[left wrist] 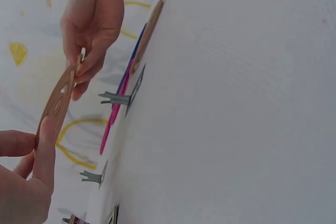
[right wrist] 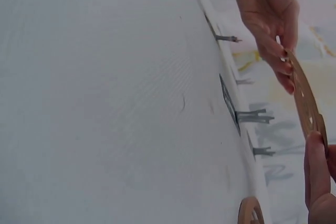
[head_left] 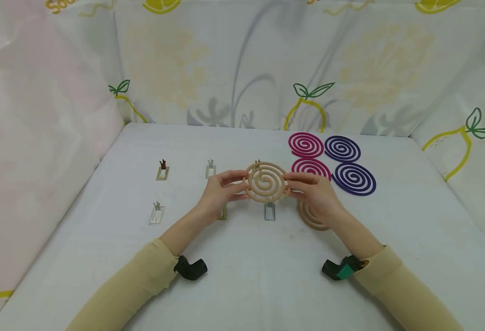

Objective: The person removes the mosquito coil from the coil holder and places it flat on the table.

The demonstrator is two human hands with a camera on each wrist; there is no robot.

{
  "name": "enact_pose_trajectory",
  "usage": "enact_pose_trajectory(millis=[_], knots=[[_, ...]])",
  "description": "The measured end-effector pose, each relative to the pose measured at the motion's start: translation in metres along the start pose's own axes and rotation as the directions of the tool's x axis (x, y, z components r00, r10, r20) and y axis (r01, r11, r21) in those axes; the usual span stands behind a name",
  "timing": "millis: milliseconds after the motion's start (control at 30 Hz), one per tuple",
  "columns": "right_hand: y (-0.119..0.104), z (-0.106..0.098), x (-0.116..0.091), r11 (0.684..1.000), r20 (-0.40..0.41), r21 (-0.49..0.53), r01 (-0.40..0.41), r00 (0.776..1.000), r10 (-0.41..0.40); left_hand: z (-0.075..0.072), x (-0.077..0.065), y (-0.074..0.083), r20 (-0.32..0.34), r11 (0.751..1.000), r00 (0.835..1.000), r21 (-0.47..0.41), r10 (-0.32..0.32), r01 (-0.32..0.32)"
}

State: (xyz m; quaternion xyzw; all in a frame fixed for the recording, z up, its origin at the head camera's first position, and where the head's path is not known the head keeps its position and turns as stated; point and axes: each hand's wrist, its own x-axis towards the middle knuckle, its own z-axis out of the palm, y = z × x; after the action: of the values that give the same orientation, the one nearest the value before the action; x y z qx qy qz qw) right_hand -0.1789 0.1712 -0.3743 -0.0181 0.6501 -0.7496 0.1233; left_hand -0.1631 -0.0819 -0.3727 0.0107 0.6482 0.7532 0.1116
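Note:
A tan mosquito coil (head_left: 264, 180) is held up above the table between both hands. My left hand (head_left: 215, 191) pinches its left edge between thumb and fingers, while my right hand (head_left: 321, 195) pinches the right edge. The wrist views show the coil (left wrist: 56, 98) nearly edge-on and tilted, off the tabletop. Beneath the coil are small metal coil stands, one of them (head_left: 269, 211) just in front of it and another mostly hidden behind it. A second tan coil (head_left: 312, 222) lies under my right hand, partly covered by it.
Two pink coils (head_left: 306, 145) and two purple coils (head_left: 354, 178) lie at the back right of the white table (head_left: 251, 285). Several upright-pronged stands (head_left: 163, 172) are spread in two rows across the left and middle. A printed curtain (head_left: 234, 59) hangs behind.

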Motion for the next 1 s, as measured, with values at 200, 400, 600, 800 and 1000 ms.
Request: enact_pose_trajectory(millis=[200,400,600,800,1000], knots=[[-0.002,-0.016,-0.006,0.999,0.023,-0.042,0.002,1.0,-0.001,0.016,0.002,-0.007,0.0,1.0,1.0,-0.028,-0.003,0.003],[-0.004,-0.032,-0.013,0.999,0.033,-0.043,0.003,0.999,-0.002,0.032,0.003,-0.009,0.014,0.999,1.0,-0.054,-0.008,0.009],[-0.007,-0.049,-0.019,0.997,0.051,-0.063,0.038,0.998,-0.035,0.048,0.007,-0.012,0.036,0.997,0.999,-0.076,-0.01,0.013],[-0.01,-0.066,-0.022,0.993,0.048,-0.109,0.053,0.998,-0.048,0.061,0.017,-0.012,0.062,0.997,0.998,-0.071,-0.013,0.017],[-0.012,-0.081,-0.028,0.989,0.033,-0.124,0.078,0.997,-0.074,0.074,0.024,-0.011,0.097,0.999,0.995,-0.035,-0.03,0.034]])
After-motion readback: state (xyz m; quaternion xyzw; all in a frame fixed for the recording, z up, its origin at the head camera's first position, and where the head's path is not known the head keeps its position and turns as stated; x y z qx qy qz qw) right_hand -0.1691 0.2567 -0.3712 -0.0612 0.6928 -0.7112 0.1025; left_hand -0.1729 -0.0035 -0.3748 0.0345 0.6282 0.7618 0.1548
